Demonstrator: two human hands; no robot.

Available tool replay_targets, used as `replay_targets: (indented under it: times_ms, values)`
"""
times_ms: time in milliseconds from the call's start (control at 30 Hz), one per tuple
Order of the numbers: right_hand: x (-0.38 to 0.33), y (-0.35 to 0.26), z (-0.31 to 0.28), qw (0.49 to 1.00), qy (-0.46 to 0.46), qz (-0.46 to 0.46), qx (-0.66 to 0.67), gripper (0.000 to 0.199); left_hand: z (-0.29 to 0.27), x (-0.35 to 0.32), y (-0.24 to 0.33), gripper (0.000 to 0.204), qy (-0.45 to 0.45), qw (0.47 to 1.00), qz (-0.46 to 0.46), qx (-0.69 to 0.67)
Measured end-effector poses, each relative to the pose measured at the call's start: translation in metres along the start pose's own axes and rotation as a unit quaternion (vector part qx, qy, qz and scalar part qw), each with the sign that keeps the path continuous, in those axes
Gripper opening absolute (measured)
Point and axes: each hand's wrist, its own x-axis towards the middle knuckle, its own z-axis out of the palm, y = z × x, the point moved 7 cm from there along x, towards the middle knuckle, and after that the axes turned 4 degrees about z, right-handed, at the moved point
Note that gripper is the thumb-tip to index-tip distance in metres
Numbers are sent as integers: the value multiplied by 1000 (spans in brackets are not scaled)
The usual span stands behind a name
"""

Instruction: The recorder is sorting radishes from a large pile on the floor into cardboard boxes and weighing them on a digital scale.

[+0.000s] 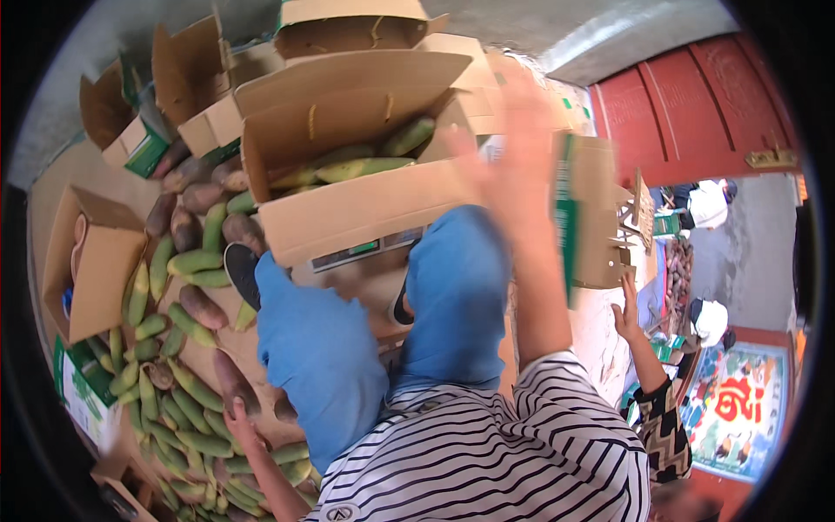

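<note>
My left hand (238, 423) is low on the left, its fingers closed round the lower end of a brownish-red radish (233, 380). Raised beside the right end of an open cardboard box (348, 213) is my right hand (513, 165), smeared by motion. Its thumb stands apart from the fingers, and nothing shows in it. Several long green radishes (364, 169) lie in the box, whose long flap is up at the far side. Beneath the box sits a scale (365, 250) with a lit green display, partly hidden by the box and my knees.
Many green and brownish radishes (196, 383) lie heaped on the left. Other open boxes (193, 87) stand at the far left, and one box (113, 270) stands nearer. At right, another person's hand (628, 313) is beside an upright green-and-brown box (591, 213). A red door (687, 109) stands beyond.
</note>
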Motion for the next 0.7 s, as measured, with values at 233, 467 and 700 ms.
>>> replay_targets:
  times_ms: [233,467,700]
  values:
    - [-152,204,9,873,-251,410,-85,110,90,-50,278,70,-45,860,494,121]
    - [-215,272,58,854,-235,463,23,43,258,-173,436,65,-163,657,716,168]
    - [-118,317,-13,913,-111,365,-143,29,337,-149,380,70,-241,561,722,326]
